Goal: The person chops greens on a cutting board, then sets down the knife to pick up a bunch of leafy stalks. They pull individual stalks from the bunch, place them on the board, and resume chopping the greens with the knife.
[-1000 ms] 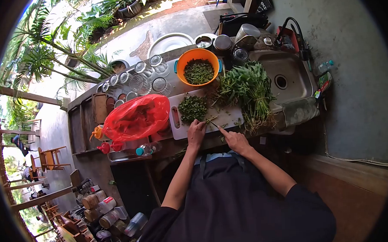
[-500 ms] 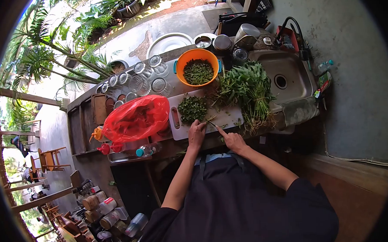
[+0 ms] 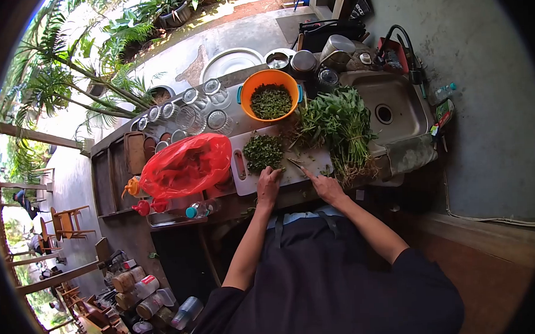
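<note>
My right hand [image 3: 326, 187] is closed around a knife [image 3: 297, 164], its blade pointing up and left over the white cutting board [image 3: 306, 174]. At the near edge of the pile of chopped greens [image 3: 262, 152], my left hand [image 3: 269, 182] has its fingers drawn together; what they pinch, if anything, is hidden. Loose stem bits lie on the board between the hands. To the right a large bunch of leafy greens [image 3: 343, 125] overlaps the board, its roots toward me. Behind the board stands an orange basin [image 3: 256, 79] with blue handles, holding chopped greens.
A red plastic bag [image 3: 187, 164] lies left of the board, near upturned glasses [image 3: 218, 120] and a plastic bottle [image 3: 202, 209]. On the right is a metal sink [image 3: 417, 110] with a black faucet [image 3: 408, 47]. Metal pots [image 3: 303, 62] stand behind the greens.
My right hand and the knife have moved slightly right, away from my left hand. The knife blade now lies further from the left fingers. The view has shifted a little.
</note>
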Available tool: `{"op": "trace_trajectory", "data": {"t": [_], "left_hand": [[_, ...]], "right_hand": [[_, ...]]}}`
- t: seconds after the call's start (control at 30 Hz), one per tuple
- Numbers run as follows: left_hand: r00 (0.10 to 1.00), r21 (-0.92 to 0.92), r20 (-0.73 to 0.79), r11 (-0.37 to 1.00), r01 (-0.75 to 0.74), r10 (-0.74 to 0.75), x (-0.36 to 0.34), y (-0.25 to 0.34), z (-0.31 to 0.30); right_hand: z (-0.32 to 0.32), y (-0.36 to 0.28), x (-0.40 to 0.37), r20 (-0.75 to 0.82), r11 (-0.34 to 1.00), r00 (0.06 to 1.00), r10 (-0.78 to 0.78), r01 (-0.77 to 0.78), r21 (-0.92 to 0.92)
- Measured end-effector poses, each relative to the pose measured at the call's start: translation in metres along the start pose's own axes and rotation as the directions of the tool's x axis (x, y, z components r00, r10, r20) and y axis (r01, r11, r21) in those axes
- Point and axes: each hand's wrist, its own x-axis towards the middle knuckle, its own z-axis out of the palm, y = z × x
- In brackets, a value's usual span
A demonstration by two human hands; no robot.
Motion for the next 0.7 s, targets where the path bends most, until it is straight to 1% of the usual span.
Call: {"op": "trace_trajectory", "data": {"t": [0.13, 0.2, 0.33, 0.4, 0.43, 0.5, 0.53, 0.6, 0.63, 0.7], "left_hand": [[1.0, -0.006, 0.004, 1.0, 0.003, -0.003, 0.003, -0.002, -0.001], [1.0, 0.01, 0.005, 1.0, -0.005, 0.005, 0.004, -0.001, -0.002], [1.0, 0.001, 0.01, 1.0, 0.011, -0.011, -0.003, -0.003, -0.002], [1.0, -0.01, 0.005, 1.0, 0.029, -0.029, -0.006, -0.001, -0.008], [1.0, -0.012, 0.001, 1.0, 0.027, -0.027, -0.011, 0.001, -0.011], [0.999, -0.012, -0.003, 0.999, 0.032, -0.032, -0.017, 0.001, -0.014], [0.999, -0.012, -0.024, 0.999, 0.034, -0.035, -0.019, 0.001, -0.015], [0.998, -0.012, -0.045, 0.999, 0.041, -0.042, -0.024, 0.0, -0.016], [0.996, -0.01, -0.056, 0.998, 0.066, -0.066, -0.025, -0.001, -0.017], [0.993, -0.007, -0.071, 0.996, 0.094, -0.094, -0.028, -0.005, -0.019]], "right_hand": [[-0.007, 0.016, 0.015, -0.046, 1.0, 0.999, 0.016, -0.016, -0.002], [-0.008, 0.023, 0.021, -0.108, 0.999, 0.994, 0.019, -0.022, -0.026], [-0.02, 0.012, 0.011, -0.112, 1.0, 0.994, 0.017, -0.019, -0.016], [-0.02, 0.002, 0.002, -0.068, 0.998, 0.998, 0.002, 0.002, 0.061], [-0.02, -0.003, -0.002, -0.065, 0.998, 0.998, -0.002, 0.006, 0.061], [-0.017, -0.011, -0.009, -0.01, 0.992, 1.0, -0.019, 0.02, 0.121], [-0.016, -0.015, -0.011, -0.006, 0.992, 1.0, -0.022, 0.022, 0.122], [-0.013, -0.02, -0.013, 0.034, 0.984, 0.996, -0.083, 0.077, 0.162], [-0.011, -0.022, -0.013, 0.037, 0.984, 0.996, -0.086, 0.079, 0.162], [-0.009, -0.026, -0.012, 0.073, 0.98, 0.987, -0.143, 0.13, 0.151]]}}
